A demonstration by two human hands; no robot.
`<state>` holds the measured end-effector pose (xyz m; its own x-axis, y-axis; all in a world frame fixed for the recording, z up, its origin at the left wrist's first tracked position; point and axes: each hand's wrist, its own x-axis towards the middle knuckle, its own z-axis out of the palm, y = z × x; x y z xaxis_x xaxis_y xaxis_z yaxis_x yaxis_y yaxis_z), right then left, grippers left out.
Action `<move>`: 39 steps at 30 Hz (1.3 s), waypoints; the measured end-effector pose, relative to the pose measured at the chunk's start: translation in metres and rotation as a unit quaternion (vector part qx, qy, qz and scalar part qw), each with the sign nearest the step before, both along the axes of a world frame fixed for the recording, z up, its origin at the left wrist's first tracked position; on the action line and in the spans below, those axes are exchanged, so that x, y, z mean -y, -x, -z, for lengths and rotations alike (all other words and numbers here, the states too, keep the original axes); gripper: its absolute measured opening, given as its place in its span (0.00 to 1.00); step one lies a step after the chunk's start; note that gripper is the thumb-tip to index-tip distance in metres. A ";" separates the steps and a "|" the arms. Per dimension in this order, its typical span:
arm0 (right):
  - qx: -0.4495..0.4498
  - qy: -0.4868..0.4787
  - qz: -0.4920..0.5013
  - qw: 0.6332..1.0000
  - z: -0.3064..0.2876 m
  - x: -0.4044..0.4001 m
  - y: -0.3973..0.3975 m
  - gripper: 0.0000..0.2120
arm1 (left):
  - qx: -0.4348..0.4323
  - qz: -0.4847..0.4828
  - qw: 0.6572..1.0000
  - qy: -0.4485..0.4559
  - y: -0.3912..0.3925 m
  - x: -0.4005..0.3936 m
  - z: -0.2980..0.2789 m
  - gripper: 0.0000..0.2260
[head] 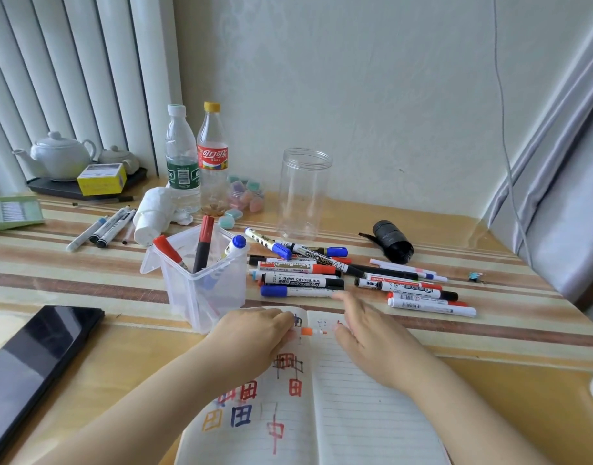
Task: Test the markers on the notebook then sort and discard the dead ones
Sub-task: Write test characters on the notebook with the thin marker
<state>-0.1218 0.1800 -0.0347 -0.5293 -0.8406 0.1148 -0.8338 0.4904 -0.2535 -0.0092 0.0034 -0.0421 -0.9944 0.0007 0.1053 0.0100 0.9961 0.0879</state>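
just below frame centre, the left hand [254, 333] pinches a small orange marker [313, 331] over the open notebook [355, 397]; the right hand [372, 340] hovers flat, fingers straight, holding nothing. light, stiff, smooth-barrelled: probably best gripped mid-barrel.

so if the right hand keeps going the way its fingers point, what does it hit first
Likely the blue-capped marker at the near edge of the pile; the right hand points up-left toward it, fingertips almost there, though depth is unclear.
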 end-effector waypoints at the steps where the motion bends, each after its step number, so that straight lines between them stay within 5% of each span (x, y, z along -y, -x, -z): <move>1: 0.017 -0.004 0.010 1.000 0.001 0.000 0.005 0.22 | -0.002 -0.010 1.000 -0.009 -0.001 0.001 -0.001 0.15; 7: -0.013 -0.052 0.029 0.998 0.011 0.009 0.017 0.25 | -0.012 -0.046 0.999 -0.017 0.000 0.001 -0.001 0.13; 10: -0.068 0.005 -0.001 0.998 0.008 0.010 0.008 0.31 | -0.009 -0.060 0.998 -0.023 0.001 0.001 0.000 0.12; 16: -0.226 0.098 -0.097 0.964 0.015 0.018 -0.008 0.08 | -0.028 -0.023 0.999 -0.041 0.006 -0.023 -0.011 0.11; 26: -0.207 0.112 0.093 0.967 0.007 -0.051 0.015 0.07 | -0.120 0.014 0.989 -0.084 0.015 -0.043 -0.021 0.15; 28: -0.144 0.155 0.164 0.963 0.002 -0.061 0.018 0.08 | -0.106 0.035 0.991 -0.074 0.022 -0.048 -0.017 0.14; 33: 0.211 0.278 0.211 0.913 0.000 -0.055 0.016 0.08 | -0.061 0.067 0.996 -0.022 0.033 -0.054 0.001 0.13; 39: 0.338 0.253 0.180 0.888 0.009 -0.016 -0.003 0.06 | -0.070 0.030 0.996 -0.039 0.026 -0.029 0.007 0.12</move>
<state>-0.1192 0.1961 -0.0439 -0.8448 -0.5349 -0.0165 -0.2192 0.3741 -0.9011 -0.0348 0.0323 -0.0491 -0.9684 0.0450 0.2453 0.0860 0.9836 0.1588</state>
